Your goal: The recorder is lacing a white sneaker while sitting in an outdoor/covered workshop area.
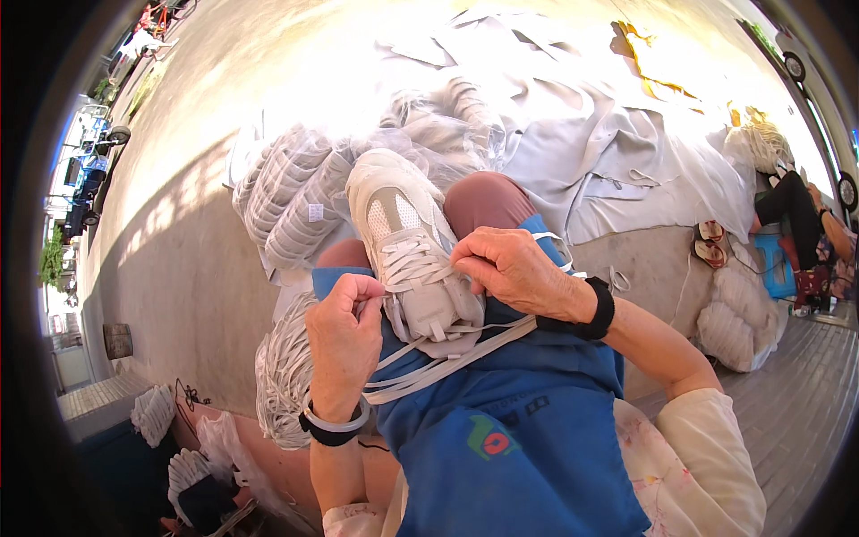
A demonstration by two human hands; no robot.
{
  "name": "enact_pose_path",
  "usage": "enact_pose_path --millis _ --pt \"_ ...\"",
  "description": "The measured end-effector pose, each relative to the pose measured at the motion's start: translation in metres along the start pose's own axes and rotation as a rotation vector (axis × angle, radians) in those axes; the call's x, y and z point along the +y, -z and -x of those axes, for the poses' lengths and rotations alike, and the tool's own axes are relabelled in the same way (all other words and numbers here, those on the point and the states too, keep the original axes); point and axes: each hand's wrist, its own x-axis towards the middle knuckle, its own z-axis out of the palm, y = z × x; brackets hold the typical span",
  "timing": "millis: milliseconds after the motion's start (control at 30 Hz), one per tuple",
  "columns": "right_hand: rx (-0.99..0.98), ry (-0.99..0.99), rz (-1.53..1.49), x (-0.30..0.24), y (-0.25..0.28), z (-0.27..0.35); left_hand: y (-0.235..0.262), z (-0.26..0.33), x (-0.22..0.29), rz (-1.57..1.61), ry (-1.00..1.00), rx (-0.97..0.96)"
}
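Note:
A beige-white sneaker (pixel 385 192) with mesh panels lies across my lap, its toe pointing away from me. Its white shoelace (pixel 413 261) is threaded in crossing rows over the tongue (pixel 434 313). At the left eyelet edge my left hand (pixel 344 336) is closed in a pinch on the lace. My right hand (pixel 519 273) pinches at the right eyelet edge, also on the lace; its fingertips partly hide the spot. Several loose white laces (pixel 456 362) lie over my blue apron (pixel 537 456), just below the shoe's heel end.
Plastic-wrapped bundles of pale shoes (pixel 291 183) lie ahead of me on white sheeting (pixel 617 161). A thick hank of laces (pixel 284 376) is left of my knee. Gloves (pixel 188 474) lie lower left. At the right, a person (pixel 792 215) sits near a blue stool (pixel 775 267) and sandals (pixel 710 243).

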Motion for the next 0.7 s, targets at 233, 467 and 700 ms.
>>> enact_pose_path --millis 233,467,700 --pt "0.002 0.071 0.12 0.013 0.004 0.008 -0.002 0.003 0.005 0.077 0.101 0.001" --pt "0.018 0.083 0.057 0.008 -0.004 0.005 -0.003 0.005 0.008 -0.031 0.043 -0.017" --pt "0.006 0.301 0.339 0.012 -0.005 0.001 -0.003 0.007 -0.012 0.267 0.264 -0.035"
